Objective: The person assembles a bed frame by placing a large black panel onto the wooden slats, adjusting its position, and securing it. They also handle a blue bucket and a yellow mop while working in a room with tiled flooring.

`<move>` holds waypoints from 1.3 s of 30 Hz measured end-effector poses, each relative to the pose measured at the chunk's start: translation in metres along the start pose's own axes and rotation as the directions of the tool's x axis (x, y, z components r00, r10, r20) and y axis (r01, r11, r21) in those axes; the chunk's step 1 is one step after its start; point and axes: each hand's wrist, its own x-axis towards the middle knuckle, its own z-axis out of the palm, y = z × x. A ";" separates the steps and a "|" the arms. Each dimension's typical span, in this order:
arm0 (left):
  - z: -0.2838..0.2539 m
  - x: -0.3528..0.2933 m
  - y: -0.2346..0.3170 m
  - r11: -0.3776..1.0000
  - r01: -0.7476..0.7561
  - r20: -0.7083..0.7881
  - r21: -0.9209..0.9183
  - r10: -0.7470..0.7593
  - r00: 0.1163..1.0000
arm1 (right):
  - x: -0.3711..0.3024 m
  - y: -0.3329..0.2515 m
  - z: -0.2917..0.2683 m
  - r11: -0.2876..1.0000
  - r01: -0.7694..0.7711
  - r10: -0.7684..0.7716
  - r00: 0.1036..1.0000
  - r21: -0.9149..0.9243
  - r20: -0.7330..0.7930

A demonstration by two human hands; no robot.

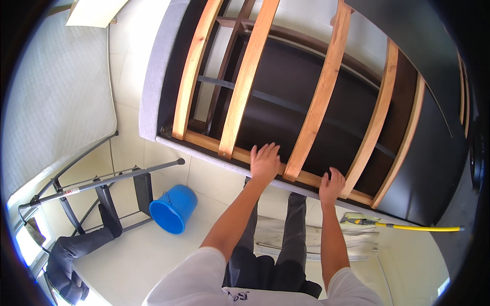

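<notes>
In front of me is a bed frame with a grey padded side [148, 115] and pale wooden slats [247, 76] across it. My left hand [265, 163] rests on the near wooden rail, between two slats, with its fingers spread. Farther right, my right hand [332, 187] lies over the same rail just left of another slat. Its thumb stands apart and its fingers are slightly bent, with nothing seen in them. Dark panels [278, 71] show below the slats.
A blue bucket [174, 208] lies tipped toward me on the tiled floor, beside a grey folding stepladder [112, 181] with dark cloth hung over it. A pale mattress [61, 97] leans at the left. A yellow-handled tool [408, 227] lies at the right.
</notes>
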 end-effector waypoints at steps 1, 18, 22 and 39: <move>-0.022 -0.008 0.007 0.997 0.011 -0.073 -0.077 -0.017 0.997 | -0.014 0.006 -0.017 1.000 -0.006 0.006 1.000 0.007 -0.008; -0.242 -0.189 -0.114 0.796 0.604 0.399 0.053 -0.571 0.717 | -0.269 0.035 -0.313 0.709 -0.267 0.699 0.390 -0.653 0.599; -0.242 -0.195 -0.107 0.707 0.701 0.390 -0.089 -0.623 0.678 | -0.240 0.026 -0.342 0.774 -0.221 0.615 0.487 -0.594 0.620; -0.246 -0.247 -0.108 0.456 0.870 0.485 -0.187 -0.727 0.486 | -0.119 -0.052 -0.373 0.711 -0.145 0.655 0.493 -0.688 0.573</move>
